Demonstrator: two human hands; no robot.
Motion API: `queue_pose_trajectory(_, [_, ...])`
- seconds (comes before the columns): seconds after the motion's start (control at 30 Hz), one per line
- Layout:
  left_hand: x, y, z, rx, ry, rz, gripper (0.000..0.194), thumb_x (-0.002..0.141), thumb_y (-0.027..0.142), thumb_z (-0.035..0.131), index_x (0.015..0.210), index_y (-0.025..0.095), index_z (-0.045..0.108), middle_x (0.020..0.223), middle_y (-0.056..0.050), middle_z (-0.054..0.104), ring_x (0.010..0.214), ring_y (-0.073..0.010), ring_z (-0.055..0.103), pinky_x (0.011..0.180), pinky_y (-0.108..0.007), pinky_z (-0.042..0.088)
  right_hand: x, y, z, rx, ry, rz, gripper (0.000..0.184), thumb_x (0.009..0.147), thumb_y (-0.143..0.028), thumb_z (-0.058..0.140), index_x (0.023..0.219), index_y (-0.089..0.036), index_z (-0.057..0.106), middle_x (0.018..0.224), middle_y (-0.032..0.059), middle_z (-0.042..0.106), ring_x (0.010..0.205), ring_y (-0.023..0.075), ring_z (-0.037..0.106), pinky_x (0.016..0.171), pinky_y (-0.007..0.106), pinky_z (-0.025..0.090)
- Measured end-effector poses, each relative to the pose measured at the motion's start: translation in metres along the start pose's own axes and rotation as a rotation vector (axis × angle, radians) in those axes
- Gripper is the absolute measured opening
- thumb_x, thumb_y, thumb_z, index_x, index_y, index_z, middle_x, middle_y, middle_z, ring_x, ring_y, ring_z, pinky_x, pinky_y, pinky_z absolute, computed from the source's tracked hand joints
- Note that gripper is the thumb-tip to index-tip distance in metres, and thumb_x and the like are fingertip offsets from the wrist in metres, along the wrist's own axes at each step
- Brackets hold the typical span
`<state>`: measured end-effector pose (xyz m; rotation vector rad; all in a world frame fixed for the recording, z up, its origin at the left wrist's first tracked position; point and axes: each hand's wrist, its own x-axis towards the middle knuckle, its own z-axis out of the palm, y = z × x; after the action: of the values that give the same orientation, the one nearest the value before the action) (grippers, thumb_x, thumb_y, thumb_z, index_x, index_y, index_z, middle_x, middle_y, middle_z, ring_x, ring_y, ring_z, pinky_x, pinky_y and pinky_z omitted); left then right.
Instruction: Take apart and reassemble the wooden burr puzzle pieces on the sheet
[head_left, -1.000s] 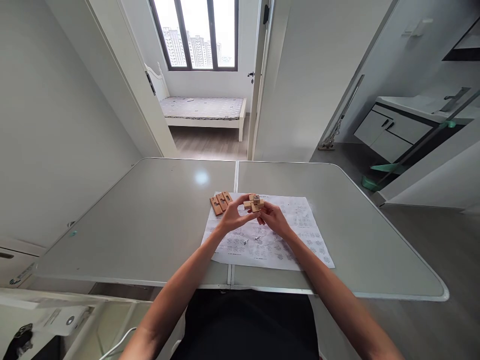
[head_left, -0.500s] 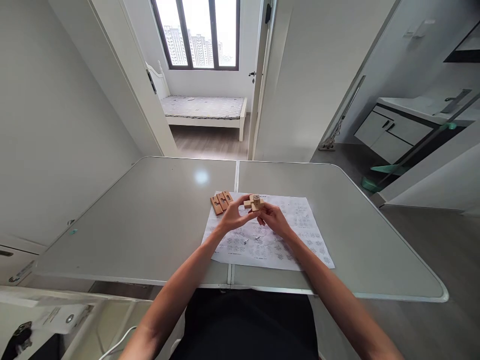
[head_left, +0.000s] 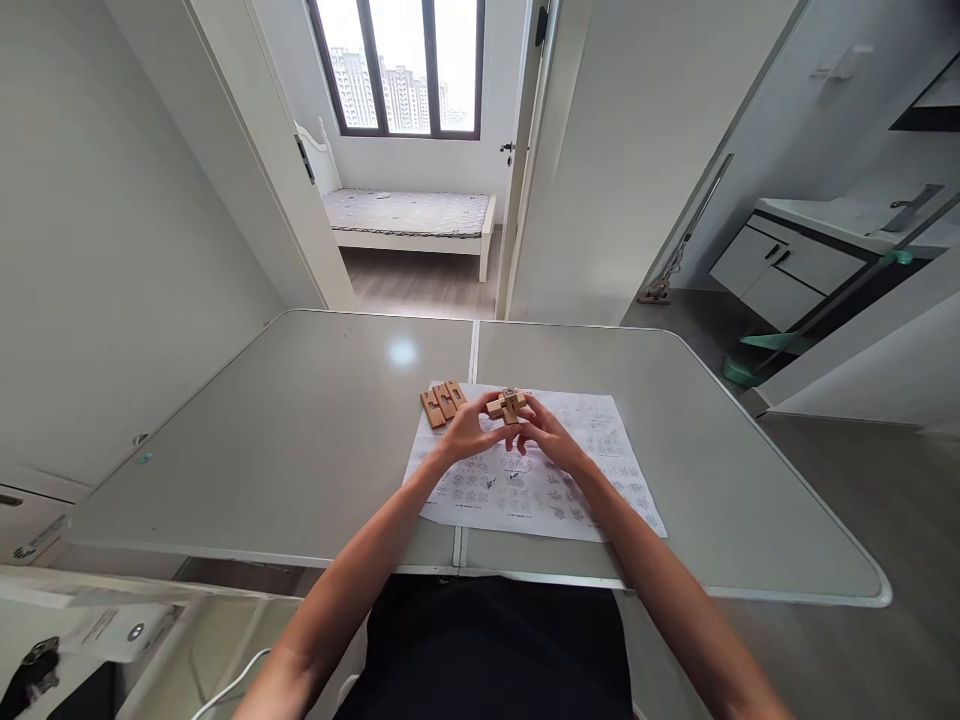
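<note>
A small wooden burr puzzle [head_left: 508,405] of light interlocking blocks is held up over the printed sheet. My left hand [head_left: 466,430] grips its left side between thumb and fingers. On the other side my right hand [head_left: 549,436] closes on the puzzle, its fingertips at the right end and beneath. Under both hands lies the white paper sheet [head_left: 525,505], covered with small puzzle drawings. Several flat brown wooden pieces [head_left: 442,404] with cut-out slots rest side by side at the sheet's upper left corner, just beyond my left hand.
The grey table [head_left: 300,430] has a seam [head_left: 474,350] down its middle and a pale metal rim. Past its far edge is a doorway with a bed [head_left: 409,212]. A vanity cabinet [head_left: 787,255] stands at the right. A white cable [head_left: 232,683] hangs at the lower left.
The wooden puzzle has been tilted and turned between my hands, so its cross shape now faces me. My right fingers have shifted higher along its right side.
</note>
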<state>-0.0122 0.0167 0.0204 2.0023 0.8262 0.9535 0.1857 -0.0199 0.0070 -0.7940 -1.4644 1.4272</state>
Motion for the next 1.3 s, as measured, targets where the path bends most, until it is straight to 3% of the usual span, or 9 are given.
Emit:
queue_pose_trajectory(0.13, [0.0, 0.002, 0.001, 0.023, 0.035, 0.023, 0.057, 0.082, 0.047, 0.083, 0.129, 0.022, 0.064, 0.119, -0.008, 0.075, 0.106, -0.0259, 0.073, 0.094, -0.038, 0.059, -0.001, -0.003, -0.002, 0.024, 0.018, 0.023, 0.043, 0.098, -0.048, 0.06, 0.135, -0.028, 0.058, 0.116, 0.009, 0.072, 0.076, 0.02, 0.069, 0.06, 0.032, 0.054])
queue_pose_trajectory(0.33, [-0.002, -0.005, 0.006, 0.153, 0.052, 0.092, 0.053, 0.083, 0.042, 0.081, 0.129, 0.024, 0.063, 0.124, -0.009, 0.072, 0.112, -0.0268, 0.07, 0.099, -0.043, 0.058, 0.002, 0.01, -0.003, -0.085, 0.163, -0.008, 0.043, 0.088, -0.053, 0.076, 0.12, -0.025, 0.068, 0.094, 0.0045, 0.068, 0.08, 0.0196, 0.061, 0.064, 0.031, 0.054])
queue_pose_trajectory(0.53, [-0.003, -0.009, 0.007, 0.327, 0.091, 0.178, 0.052, 0.081, 0.039, 0.082, 0.128, 0.028, 0.063, 0.136, -0.01, 0.063, 0.131, -0.0293, 0.057, 0.113, -0.05, 0.05, 0.005, 0.016, -0.009, -0.156, 0.258, -0.086, 0.034, 0.081, -0.053, 0.083, 0.1, -0.025, 0.078, 0.129, 0.0077, 0.06, 0.103, 0.023, 0.063, 0.086, 0.036, 0.056])
queue_pose_trajectory(0.7, [-0.005, -0.011, 0.008, 0.459, -0.021, 0.188, 0.051, 0.078, 0.041, 0.084, 0.123, 0.027, 0.065, 0.141, -0.009, 0.058, 0.138, -0.0318, 0.048, 0.118, -0.051, 0.045, 0.003, 0.013, -0.01, -0.085, 0.245, -0.088, 0.033, 0.083, -0.053, 0.081, 0.099, -0.025, 0.076, 0.122, 0.006, 0.065, 0.099, 0.0221, 0.063, 0.093, 0.039, 0.054])
queue_pose_trajectory(0.8, [-0.007, -0.016, 0.011, 0.538, -0.071, 0.181, 0.049, 0.075, 0.044, 0.085, 0.117, 0.026, 0.068, 0.142, -0.01, 0.056, 0.143, -0.0353, 0.042, 0.121, -0.054, 0.04, 0.001, 0.01, -0.009, -0.082, 0.263, -0.049, 0.034, 0.084, -0.053, 0.08, 0.103, -0.025, 0.075, 0.104, 0.0044, 0.071, 0.096, 0.0234, 0.063, 0.092, 0.04, 0.053])
queue_pose_trajectory(1.1, [-0.006, -0.033, 0.016, 0.619, 0.1, 0.039, 0.054, 0.075, 0.05, 0.087, 0.117, 0.024, 0.066, 0.144, -0.014, 0.051, 0.146, -0.0393, 0.035, 0.122, -0.061, 0.033, 0.002, 0.005, -0.003, -0.15, 0.324, 0.01, 0.045, 0.082, -0.064, 0.077, 0.099, -0.023, 0.072, 0.087, 0.0039, 0.07, 0.081, 0.0223, 0.06, 0.082, 0.038, 0.053])
queue_pose_trajectory(1.23, [-0.006, -0.023, 0.014, 0.6, 0.131, 0.075, 0.063, 0.074, 0.059, 0.086, 0.122, 0.024, 0.064, 0.144, -0.014, 0.052, 0.146, -0.0381, 0.034, 0.124, -0.059, 0.029, 0.001, 0.002, -0.002, -0.109, 0.336, 0.005, 0.044, 0.084, -0.061, 0.076, 0.104, -0.022, 0.071, 0.084, 0.0024, 0.066, 0.074, 0.0188, 0.056, 0.075, 0.034, 0.05])
queue_pose_trajectory(1.3, [-0.006, -0.014, 0.013, 0.56, 0.152, 0.124, 0.058, 0.078, 0.061, 0.082, 0.119, 0.024, 0.064, 0.139, -0.012, 0.056, 0.142, -0.035, 0.04, 0.123, -0.055, 0.032, 0.001, 0.002, -0.002, -0.089, 0.345, -0.008, 0.043, 0.085, -0.06, 0.077, 0.106, -0.022, 0.07, 0.086, 0.0025, 0.067, 0.074, 0.0181, 0.056, 0.075, 0.034, 0.05])
